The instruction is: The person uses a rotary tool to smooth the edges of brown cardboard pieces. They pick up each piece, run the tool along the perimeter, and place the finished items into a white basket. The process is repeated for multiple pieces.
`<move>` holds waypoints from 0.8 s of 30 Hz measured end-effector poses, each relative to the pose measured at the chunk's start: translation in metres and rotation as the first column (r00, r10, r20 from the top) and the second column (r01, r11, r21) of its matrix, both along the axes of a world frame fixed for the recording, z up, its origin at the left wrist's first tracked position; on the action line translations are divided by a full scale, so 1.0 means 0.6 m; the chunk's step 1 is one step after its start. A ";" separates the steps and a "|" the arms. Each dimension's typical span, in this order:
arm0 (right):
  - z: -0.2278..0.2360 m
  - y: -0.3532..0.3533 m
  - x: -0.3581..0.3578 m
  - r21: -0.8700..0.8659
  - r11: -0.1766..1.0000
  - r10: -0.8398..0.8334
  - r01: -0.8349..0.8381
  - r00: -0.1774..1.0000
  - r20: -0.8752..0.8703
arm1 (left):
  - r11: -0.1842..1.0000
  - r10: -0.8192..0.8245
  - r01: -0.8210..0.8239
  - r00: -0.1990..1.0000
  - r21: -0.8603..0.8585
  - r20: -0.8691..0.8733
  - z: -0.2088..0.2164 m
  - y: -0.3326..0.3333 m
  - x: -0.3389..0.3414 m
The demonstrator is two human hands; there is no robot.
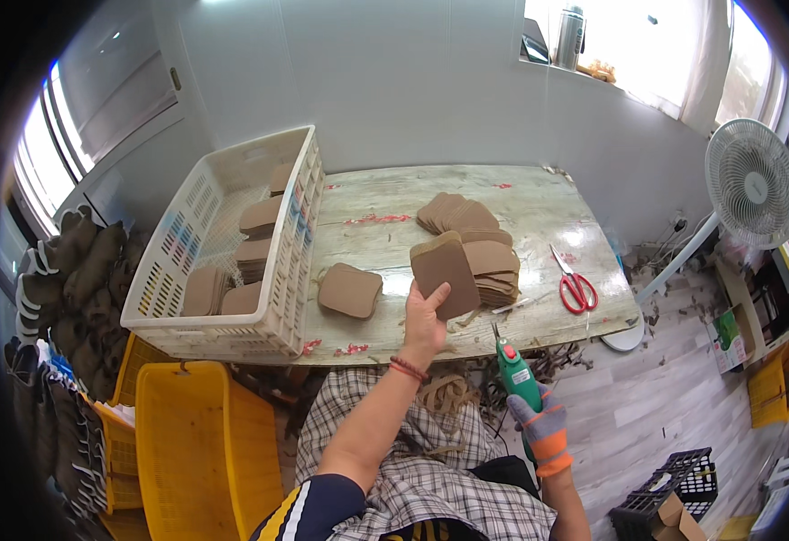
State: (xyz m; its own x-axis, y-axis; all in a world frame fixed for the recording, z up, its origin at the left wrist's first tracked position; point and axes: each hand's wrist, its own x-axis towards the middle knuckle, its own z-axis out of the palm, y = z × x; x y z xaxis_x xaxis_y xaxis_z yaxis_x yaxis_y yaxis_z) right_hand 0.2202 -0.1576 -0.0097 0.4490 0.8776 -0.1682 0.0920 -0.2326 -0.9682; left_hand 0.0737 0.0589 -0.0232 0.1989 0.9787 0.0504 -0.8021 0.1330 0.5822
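Observation:
My bare left hand [426, 317] is closed on a brown rounded-corner pad [446, 273], thumb on its face, held up over the table's front part. Behind it lie a fanned stack of like pads [490, 261] and another fanned row [456, 214]. In a grey and orange glove, my right hand [543, 422] grips a green handheld power tool [518, 377] with a red button. The tool's thin metal tip points up near the table's front edge, apart from the pad. A small pile of pads [349, 290] sits to the left.
Red-handled scissors [578, 290] lie at the table's [385, 194] right. A white plastic crate [279, 326] with pad stacks stands left, a yellow crate [182, 433] below it. At right are a white fan [753, 185] and a black crate [669, 491]. Scraps litter the floor.

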 end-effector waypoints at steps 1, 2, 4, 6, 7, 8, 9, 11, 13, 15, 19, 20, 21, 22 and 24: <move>0.004 0.001 -0.002 0.039 0.999 -0.015 0.014 1.000 0.024 | 0.999 0.020 -0.018 0.998 -0.049 0.053 0.004 -0.015 0.001; 0.009 0.002 -0.004 0.059 0.998 -0.016 0.014 0.999 0.040 | 0.996 0.021 -0.010 0.994 -0.093 0.111 0.020 -0.032 -0.001; 0.021 0.003 -0.007 0.096 0.995 -0.018 0.012 0.997 0.069 | 0.998 -0.018 0.025 0.992 -0.056 0.128 0.015 -0.049 -0.003; 0.044 -0.001 -0.014 0.064 0.998 -0.010 0.007 0.999 0.046 | 0.996 -0.042 0.053 0.987 -0.066 0.153 0.017 -0.061 -0.007; 0.051 -0.003 -0.017 0.048 0.999 -0.008 0.007 0.999 0.032 | 0.996 -0.046 0.057 0.987 -0.067 0.151 0.018 -0.066 -0.008; 0.051 -0.005 -0.018 0.057 0.998 -0.005 0.003 0.999 0.037 | 0.996 -0.050 0.061 0.988 -0.068 0.149 0.018 -0.070 -0.008; 0.049 -0.006 -0.018 0.066 0.998 -0.002 0.000 0.999 0.043 | 0.995 -0.055 0.066 0.988 -0.069 0.148 0.019 -0.075 -0.008; 0.052 -0.009 -0.019 0.080 0.997 0.001 -0.004 0.999 0.042 | 0.995 -0.073 0.083 0.985 -0.056 0.156 0.030 -0.086 -0.007; 0.061 -0.009 -0.024 0.089 0.996 0.006 -0.009 0.999 0.032 | 0.993 -0.105 0.111 0.982 -0.030 0.158 0.025 -0.092 -0.003; 0.078 -0.012 -0.031 0.065 0.998 0.002 -0.002 1.000 0.005 | 0.993 -0.110 0.114 0.982 -0.017 0.152 0.028 -0.100 0.002; 0.081 -0.010 -0.028 0.095 0.995 -0.005 0.009 0.999 -0.046 | 0.983 -0.183 0.181 0.980 0.034 0.072 0.015 -0.111 0.004; 0.082 -0.009 -0.026 0.097 0.995 -0.012 0.016 0.999 -0.044 | 0.977 -0.210 0.208 0.976 0.040 0.055 0.015 -0.113 0.005; 0.083 -0.009 -0.024 0.100 0.995 -0.020 0.024 0.999 -0.042 | 0.973 -0.230 0.228 0.971 0.040 0.061 0.015 -0.117 0.007; 0.084 -0.008 -0.023 0.102 0.994 -0.024 0.028 0.999 -0.041 | 0.969 -0.246 0.244 0.967 0.040 0.066 0.018 -0.123 0.008; 0.090 -0.007 -0.024 0.107 0.994 -0.030 0.033 0.999 -0.032 | 0.961 -0.277 0.274 0.959 0.042 0.067 0.016 -0.129 0.011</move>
